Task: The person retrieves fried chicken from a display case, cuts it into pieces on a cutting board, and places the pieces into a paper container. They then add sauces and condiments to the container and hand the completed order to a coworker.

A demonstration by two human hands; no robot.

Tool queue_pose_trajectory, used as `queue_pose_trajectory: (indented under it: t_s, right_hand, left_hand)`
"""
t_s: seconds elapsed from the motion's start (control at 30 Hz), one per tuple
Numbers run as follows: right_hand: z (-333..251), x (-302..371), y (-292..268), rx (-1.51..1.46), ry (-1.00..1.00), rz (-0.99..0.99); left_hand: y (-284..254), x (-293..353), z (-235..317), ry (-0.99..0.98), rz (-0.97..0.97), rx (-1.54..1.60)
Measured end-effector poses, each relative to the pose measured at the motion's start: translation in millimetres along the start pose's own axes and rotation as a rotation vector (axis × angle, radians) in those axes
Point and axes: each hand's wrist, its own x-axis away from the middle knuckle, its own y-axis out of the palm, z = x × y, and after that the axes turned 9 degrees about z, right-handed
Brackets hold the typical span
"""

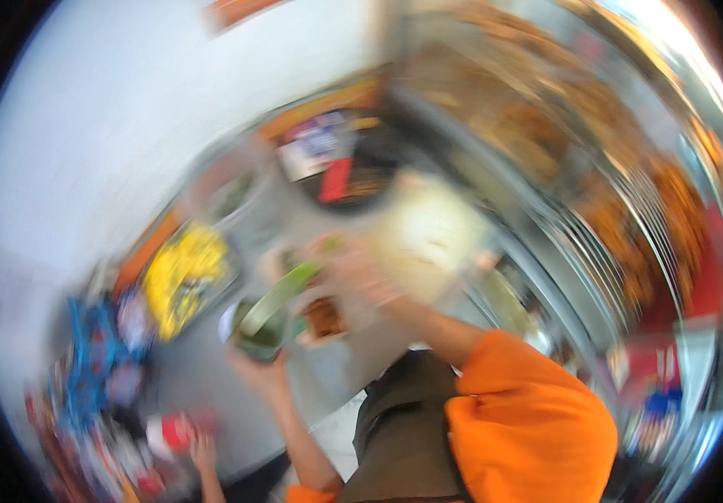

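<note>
Motion blurs the whole picture. My left hand (262,375) is closed around the lower side of a small dark green tub (259,342). A long pale-green utensil (282,293), perhaps a spatula, slants down into the tub. My right hand (363,272) is at the utensil's upper end and seems to grip it; its fingers are smeared. Between my hands, on the grey counter (202,377), sits a small container with reddish-brown contents (324,318). Another small container (290,258) stands just beyond the utensil, partly hidden.
At the left is a tray of yellow packets (184,277), with a blue rack (93,352) beside it. A round black tray (361,172) and a pale board (429,230) lie farther back. Fried-looking food (613,251) fills a case at right. Another person's hand (204,453) is at lower left.
</note>
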Motion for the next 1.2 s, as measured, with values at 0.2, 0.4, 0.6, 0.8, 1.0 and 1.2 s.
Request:
queue_pose_trajectory:
  t_s: [0.2,0.4,0.6,0.8,1.0,1.2]
  right_hand:
    - [-4.7,142.4,-22.8,0.478,-0.411,0.333]
    - [50.1,352.7,-200.9,0.407,-0.207,0.529]
    - [110.4,573.6,-282.7,0.421,-0.058,0.998]
    - [106.2,806.3,-480.1,0.607,0.359,1.476]
    - [148.2,891.4,-710.2,1.219,0.184,1.682]
    - [166.3,949.3,-766.4,0.884,0.266,1.734]
  left_hand:
    - [-18.8,74.1,50.0,0.183,-0.376,0.392]
    - [40.7,191.4,85.7,0.567,-1.000,0.515]
    - [59.5,432.9,171.1,0.644,-1.561,0.793]
    - [59.8,712.8,244.6,0.708,-1.678,0.837]
    - [45.9,913.8,313.8,0.528,-1.756,0.874]
    - [47.5,1021.0,359.9,0.507,-1.667,0.783]
